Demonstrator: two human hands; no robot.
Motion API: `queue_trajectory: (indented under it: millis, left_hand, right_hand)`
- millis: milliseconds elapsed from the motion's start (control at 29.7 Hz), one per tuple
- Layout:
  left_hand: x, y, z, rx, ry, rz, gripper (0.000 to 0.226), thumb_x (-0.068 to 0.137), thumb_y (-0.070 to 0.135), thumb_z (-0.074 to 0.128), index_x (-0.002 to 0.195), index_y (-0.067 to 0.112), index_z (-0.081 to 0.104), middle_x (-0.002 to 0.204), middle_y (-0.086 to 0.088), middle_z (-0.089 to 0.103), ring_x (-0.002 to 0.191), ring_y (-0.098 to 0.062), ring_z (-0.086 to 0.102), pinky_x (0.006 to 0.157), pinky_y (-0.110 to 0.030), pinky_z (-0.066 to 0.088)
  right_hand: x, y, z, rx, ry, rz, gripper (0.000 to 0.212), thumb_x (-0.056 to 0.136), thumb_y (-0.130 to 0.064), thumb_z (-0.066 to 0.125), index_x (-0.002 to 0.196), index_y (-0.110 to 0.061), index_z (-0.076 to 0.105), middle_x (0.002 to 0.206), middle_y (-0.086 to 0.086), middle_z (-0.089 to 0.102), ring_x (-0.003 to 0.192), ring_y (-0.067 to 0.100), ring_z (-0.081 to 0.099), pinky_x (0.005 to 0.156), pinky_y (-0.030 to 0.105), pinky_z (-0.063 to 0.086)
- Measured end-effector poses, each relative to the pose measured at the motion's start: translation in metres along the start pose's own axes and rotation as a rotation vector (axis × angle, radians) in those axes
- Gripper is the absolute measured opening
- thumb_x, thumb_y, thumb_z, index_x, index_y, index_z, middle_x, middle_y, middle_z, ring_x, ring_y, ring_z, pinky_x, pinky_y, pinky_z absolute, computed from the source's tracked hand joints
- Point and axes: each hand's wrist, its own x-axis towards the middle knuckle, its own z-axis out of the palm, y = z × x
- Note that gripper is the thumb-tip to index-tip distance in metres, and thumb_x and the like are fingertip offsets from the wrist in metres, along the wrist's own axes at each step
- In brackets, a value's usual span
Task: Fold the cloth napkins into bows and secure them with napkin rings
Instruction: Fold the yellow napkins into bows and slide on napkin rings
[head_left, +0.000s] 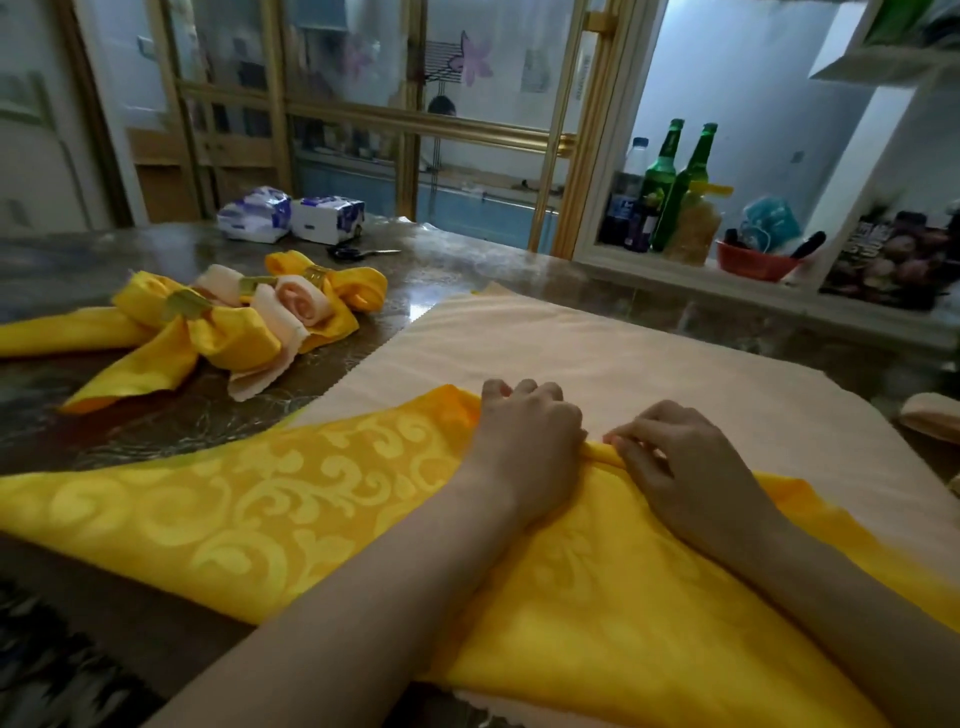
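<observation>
bare table (171, 421) strip between yellow napkin (291, 499) and finished bows (223, 322), scissors (363, 253) and 2 tissue packs (327, 218) beyond

We are reaching both bare forearms forward, the left coming in from the lower left and the right from the lower right. We are holding our left hand (524, 441) knuckles up, its fingers curled over the fold of the yellow napkin (291, 499). We are pinching the same fold with our right hand (685, 462), its bent fingertips (623, 437) just beside the left hand.
</observation>
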Motion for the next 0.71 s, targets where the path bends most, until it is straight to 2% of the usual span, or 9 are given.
queue_trajectory:
  millis: [169, 337, 404, 506, 607, 708]
  left_hand:
    - [-0.005, -0.005, -0.002, -0.123, -0.003, -0.031, 0.028, 0.092, 0.022, 0.044, 0.111, 0.021, 0.065, 0.12, 0.0, 0.056, 0.115, -0.02, 0.046, 0.099, -0.037, 0.026]
    - [-0.006, -0.007, -0.004, -0.179, 0.008, -0.07, 0.023, 0.092, 0.024, 0.049, 0.109, 0.023, 0.065, 0.118, 0.0, 0.058, 0.114, -0.02, 0.048, 0.098, -0.035, 0.028]
    - [-0.008, -0.001, -0.003, -0.175, -0.008, -0.044, 0.022, 0.092, 0.024, 0.05, 0.108, 0.022, 0.065, 0.117, 0.0, 0.059, 0.113, -0.02, 0.049, 0.097, -0.034, 0.028]
    - [-0.008, -0.002, -0.005, -0.165, -0.006, -0.046, 0.021, 0.093, 0.025, 0.05, 0.109, 0.022, 0.064, 0.116, 0.0, 0.06, 0.114, -0.02, 0.049, 0.096, -0.032, 0.028]
    - [-0.005, -0.003, -0.005, -0.179, -0.004, -0.04, 0.024, 0.094, 0.025, 0.05, 0.113, 0.022, 0.065, 0.119, -0.001, 0.059, 0.115, -0.021, 0.05, 0.098, -0.034, 0.031]
    - [-0.005, -0.003, -0.004, -0.174, -0.045, -0.046, 0.027, 0.094, 0.023, 0.047, 0.115, 0.024, 0.065, 0.121, -0.001, 0.056, 0.115, -0.021, 0.048, 0.098, -0.037, 0.032]
  right_hand:
    - [0.001, -0.002, -0.011, 0.022, -0.131, -0.024, 0.024, 0.095, -0.02, 0.052, 0.112, -0.018, 0.068, 0.108, 0.001, 0.057, 0.101, 0.016, 0.05, 0.093, 0.034, 0.043]
    - [0.006, 0.004, -0.023, 0.058, -0.227, 0.073, 0.019, 0.09, -0.03, 0.06, 0.106, -0.022, 0.068, 0.101, -0.003, 0.055, 0.091, 0.009, 0.051, 0.08, 0.021, 0.041]
    - [-0.002, 0.011, -0.027, 0.088, -0.229, 0.108, 0.018, 0.089, -0.031, 0.061, 0.104, -0.023, 0.068, 0.097, -0.006, 0.055, 0.09, 0.008, 0.051, 0.081, 0.022, 0.044]
    - [-0.001, 0.011, -0.022, 0.066, -0.184, 0.078, 0.016, 0.089, -0.03, 0.06, 0.1, -0.019, 0.067, 0.094, -0.004, 0.055, 0.093, 0.015, 0.052, 0.089, 0.033, 0.045]
    - [0.001, 0.009, -0.017, 0.007, -0.144, 0.061, 0.017, 0.092, -0.027, 0.055, 0.102, -0.016, 0.065, 0.102, 0.005, 0.058, 0.103, 0.023, 0.052, 0.094, 0.04, 0.041]
    - [0.0, 0.01, -0.016, 0.028, -0.143, 0.076, 0.019, 0.094, -0.028, 0.054, 0.104, -0.016, 0.064, 0.107, 0.006, 0.057, 0.102, 0.022, 0.051, 0.094, 0.039, 0.042]
